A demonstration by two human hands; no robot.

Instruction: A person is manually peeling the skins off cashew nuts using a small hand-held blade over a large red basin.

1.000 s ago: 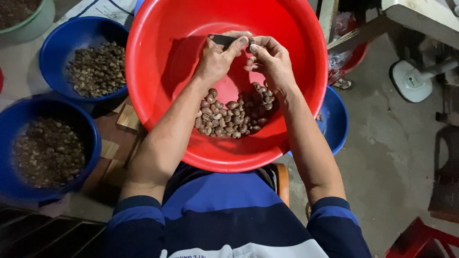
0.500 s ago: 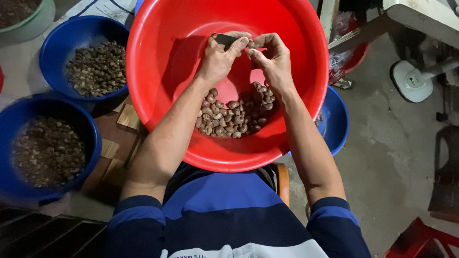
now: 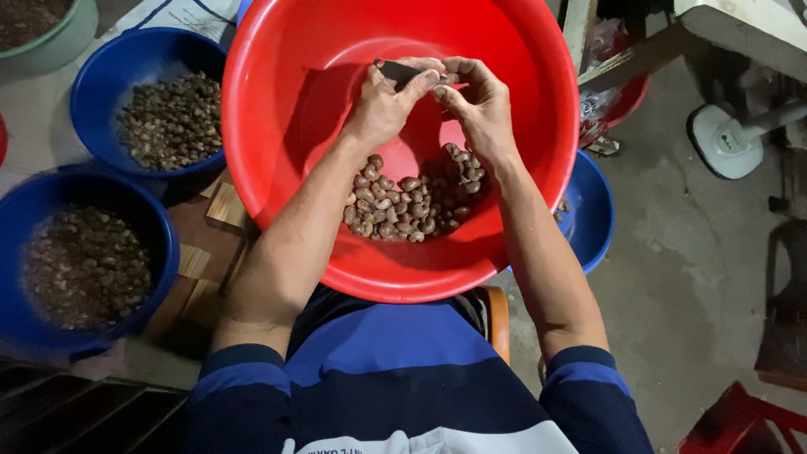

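Plastic red round basin rests on your lap, with two blue round plastic bowls of small brown pieces on your left. Inside the basin lies a pile of brown curved nuts. Above it, your left hand grips a small dark blade, and your right hand pinches something small against it; I cannot tell what.
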